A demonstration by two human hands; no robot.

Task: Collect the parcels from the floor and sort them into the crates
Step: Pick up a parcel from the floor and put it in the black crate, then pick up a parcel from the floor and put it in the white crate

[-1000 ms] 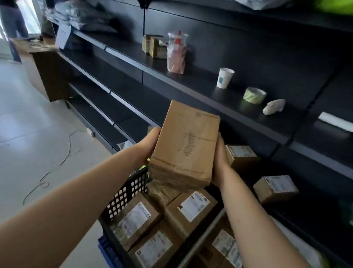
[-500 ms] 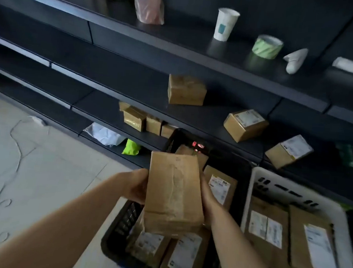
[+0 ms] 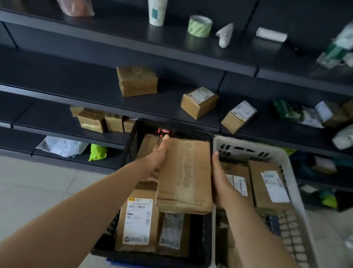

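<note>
Both arms reach forward over the black crate [image 3: 131,145]. The left hand [image 3: 154,163] clamps the brown parcel [image 3: 186,177] along its left edge, fingers stretched up that side. The right hand [image 3: 220,179] holds the right edge, thumb on top, its other fingers seemingly tucked beneath, out of sight. Each grip is closed on the parcel, which hangs above the labelled parcels [image 3: 138,221] in that crate, beside the white crate [image 3: 255,146]. A second ago it was held up before the shelves [image 3: 91,80]; it has since come down.
</note>
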